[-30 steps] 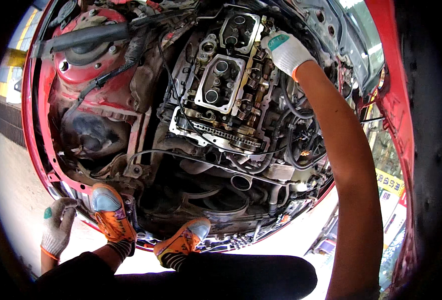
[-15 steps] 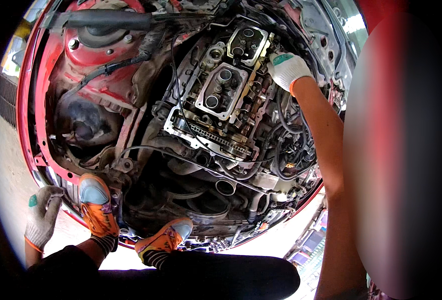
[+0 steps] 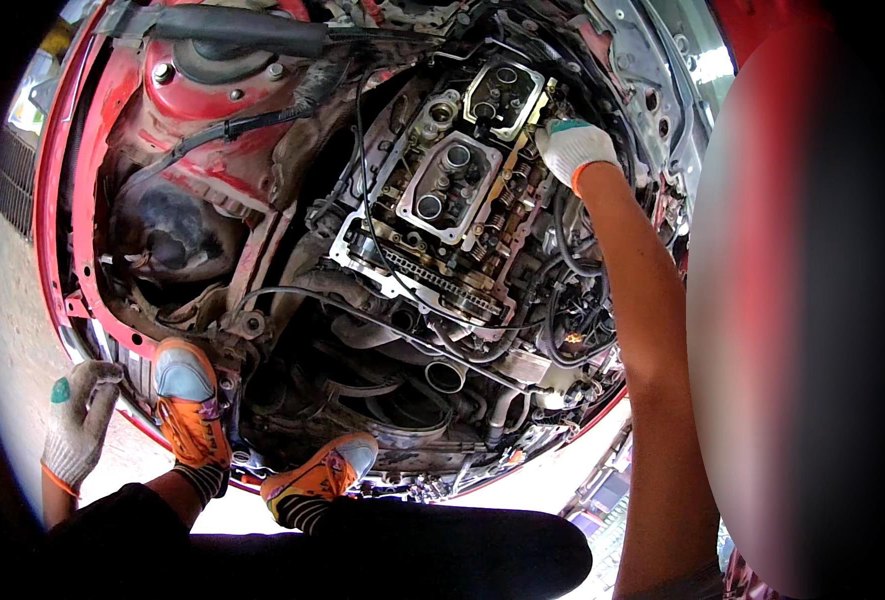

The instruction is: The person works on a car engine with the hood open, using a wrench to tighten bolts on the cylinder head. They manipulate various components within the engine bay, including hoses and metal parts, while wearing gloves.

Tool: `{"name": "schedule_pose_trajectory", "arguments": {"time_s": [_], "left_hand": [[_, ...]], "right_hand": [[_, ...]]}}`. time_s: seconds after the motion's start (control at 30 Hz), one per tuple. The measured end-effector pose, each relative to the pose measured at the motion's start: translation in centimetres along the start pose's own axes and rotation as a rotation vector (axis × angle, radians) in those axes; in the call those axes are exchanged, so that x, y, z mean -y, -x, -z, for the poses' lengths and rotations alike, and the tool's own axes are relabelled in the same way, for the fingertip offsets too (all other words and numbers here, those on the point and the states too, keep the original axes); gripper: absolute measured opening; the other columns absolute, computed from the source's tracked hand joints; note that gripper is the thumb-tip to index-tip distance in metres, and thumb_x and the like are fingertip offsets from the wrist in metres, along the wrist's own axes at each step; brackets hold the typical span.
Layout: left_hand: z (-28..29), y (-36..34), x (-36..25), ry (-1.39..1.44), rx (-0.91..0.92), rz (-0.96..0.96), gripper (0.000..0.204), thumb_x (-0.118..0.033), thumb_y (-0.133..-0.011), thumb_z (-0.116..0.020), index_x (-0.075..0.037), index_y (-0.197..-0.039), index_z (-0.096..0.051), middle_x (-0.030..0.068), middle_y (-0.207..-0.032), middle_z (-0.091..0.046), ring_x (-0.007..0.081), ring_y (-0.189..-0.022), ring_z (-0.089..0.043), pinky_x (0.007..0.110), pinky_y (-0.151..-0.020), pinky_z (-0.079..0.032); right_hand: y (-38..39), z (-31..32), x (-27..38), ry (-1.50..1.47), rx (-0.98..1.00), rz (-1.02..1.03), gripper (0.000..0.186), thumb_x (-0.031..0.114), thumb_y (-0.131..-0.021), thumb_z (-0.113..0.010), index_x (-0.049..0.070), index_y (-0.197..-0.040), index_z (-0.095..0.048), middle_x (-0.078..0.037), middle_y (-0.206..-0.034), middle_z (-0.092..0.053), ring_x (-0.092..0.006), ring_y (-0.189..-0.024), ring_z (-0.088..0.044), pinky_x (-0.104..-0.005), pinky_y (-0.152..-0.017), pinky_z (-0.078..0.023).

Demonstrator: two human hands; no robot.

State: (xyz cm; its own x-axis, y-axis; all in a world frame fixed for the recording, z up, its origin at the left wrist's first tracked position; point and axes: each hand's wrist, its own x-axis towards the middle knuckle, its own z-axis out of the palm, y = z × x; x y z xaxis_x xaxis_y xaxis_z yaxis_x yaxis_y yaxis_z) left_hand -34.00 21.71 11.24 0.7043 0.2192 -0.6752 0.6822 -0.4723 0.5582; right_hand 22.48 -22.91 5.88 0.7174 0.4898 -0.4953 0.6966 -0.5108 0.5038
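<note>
My right hand (image 3: 577,150), in a white knit glove with an orange cuff, reaches to the far right side of the open engine (image 3: 508,215). Its fingers are bent down against the engine's edge; the tips and whatever they grip are hidden. Beside it are exposed valve springs and a camshaft area, with two silver-rimmed frames (image 3: 450,187) in the middle. A timing chain (image 3: 433,280) runs across the engine's near end. My left hand (image 3: 81,425), gloved alike, is by the red car body's near left edge. Its fingers are curled in, and nothing shows in them.
My two orange shoes (image 3: 193,425) rest at the front edge of the engine bay. A thin black cable (image 3: 368,190) loops over the engine. Hoses and wiring (image 3: 578,320) crowd its right side. A red strut tower (image 3: 198,95) stands at the far left.
The whole view has tilted slightly. My right hand stays at the same side of the engine, its wrist a little turned and the forearm shifted left. The left hand keeps its curled pose.
</note>
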Motion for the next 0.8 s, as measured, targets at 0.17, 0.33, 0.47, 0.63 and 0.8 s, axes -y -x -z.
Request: {"name": "schedule_pose_trajectory", "arguments": {"time_s": [0.17,0.33,0.47,0.63,0.8], "left_hand": [[-0.1,0.2,0.1,0.021,0.006,0.01,0.022,-0.01,-0.106,-0.061,0.003,-0.122,-0.068,0.0163,-0.111,-0.07,0.025,-0.102,-0.07,0.036,-0.092,-0.055],[-0.1,0.2,0.2,0.004,-0.01,0.019,0.021,-0.01,-0.106,-0.062,0.003,-0.121,-0.068,0.0161,-0.111,-0.07,0.0251,-0.103,-0.069,0.036,-0.093,-0.055],[-0.1,0.4,0.1,0.036,0.001,0.05,0.021,-0.011,-0.107,-0.062,0.002,-0.121,-0.067,0.0151,-0.112,-0.07,0.0249,-0.104,-0.069,0.036,-0.095,-0.055],[0.1,0.4,0.1,-0.018,0.02,0.013,0.021,-0.01,-0.108,-0.061,0.002,-0.123,-0.066,0.0146,-0.113,-0.07,0.0247,-0.106,-0.069,0.036,-0.096,-0.054],[0.2,0.4,0.3,-0.019,0.019,0.018,0.021,-0.01,-0.107,-0.061,0.002,-0.123,-0.066,0.0149,-0.115,-0.071,0.0243,-0.107,-0.07,0.036,-0.097,-0.054]], "right_hand": [[0.3,1.2,-0.2,0.045,0.199,0.039,0.045,0.038,-0.105,-0.048,0.01,-0.12,-0.079,-0.018,-0.121,-0.078,-0.039,-0.113,-0.074,-0.0511,-0.096,-0.059],[-0.4,0.9,-0.2,-0.052,0.193,-0.022,0.05,0.041,-0.109,-0.041,0.005,-0.117,-0.075,-0.02,-0.112,-0.079,-0.0414,-0.104,-0.075,-0.0517,-0.094,-0.059],[-0.7,0.6,-0.4,-0.11,0.19,-0.076,0.053,0.043,-0.109,-0.04,0.004,-0.118,-0.075,-0.02,-0.118,-0.077,-0.042,-0.109,-0.073,-0.0519,-0.097,-0.058],[-0.4,1.1,-0.7,-0.059,0.259,0.051,0.054,0.044,-0.109,-0.039,0.005,-0.124,-0.073,-0.019,-0.124,-0.076,-0.0402,-0.111,-0.073,-0.0523,-0.098,-0.057],[0.2,0.9,-0.4,-0.085,0.123,-0.031,0.05,0.042,-0.107,-0.044,0.004,-0.124,-0.071,-0.017,-0.12,-0.077,-0.0387,-0.108,-0.074,-0.0521,-0.094,-0.058]]}}
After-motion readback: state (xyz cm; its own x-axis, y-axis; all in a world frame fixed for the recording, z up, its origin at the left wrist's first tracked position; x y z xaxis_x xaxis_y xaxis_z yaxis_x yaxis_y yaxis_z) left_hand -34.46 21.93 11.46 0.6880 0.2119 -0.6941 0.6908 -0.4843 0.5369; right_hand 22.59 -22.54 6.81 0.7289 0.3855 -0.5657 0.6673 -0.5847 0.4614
